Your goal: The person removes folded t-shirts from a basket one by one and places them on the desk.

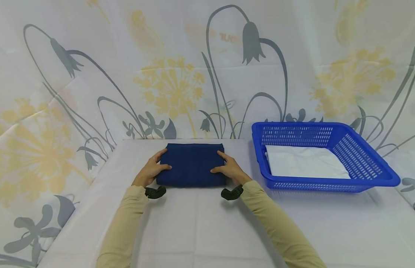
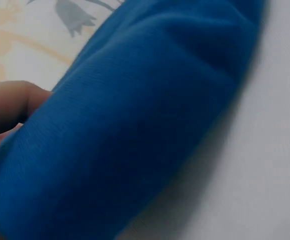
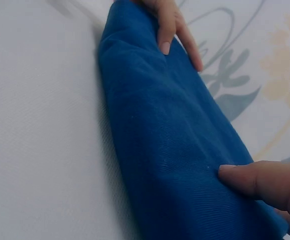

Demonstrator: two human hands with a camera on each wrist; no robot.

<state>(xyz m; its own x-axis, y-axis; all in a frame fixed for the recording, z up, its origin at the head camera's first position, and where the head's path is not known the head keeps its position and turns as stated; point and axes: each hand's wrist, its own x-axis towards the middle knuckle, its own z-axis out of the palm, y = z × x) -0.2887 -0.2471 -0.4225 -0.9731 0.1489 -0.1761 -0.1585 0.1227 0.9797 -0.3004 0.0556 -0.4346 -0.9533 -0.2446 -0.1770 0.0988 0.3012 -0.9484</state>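
1. We're looking down at the white counter [image 1: 200,230], floral cloth behind it, and a blue basket [image 1: 368,156] well off to our right with a white cloth [image 1: 304,162] lying inside.
2. The folded navy towel [image 1: 191,164] sits flat on the counter, mid-counter, directly between our hands.
3. Our left hand [image 1: 150,170] clasps the towel's left edge, thumb on top; our right hand [image 1: 231,168] does the same on the right edge.
4. To do this well, we judge: keep both grips level and even, thumbs pinning the top layer, so the fold stays square and nothing slips loose.
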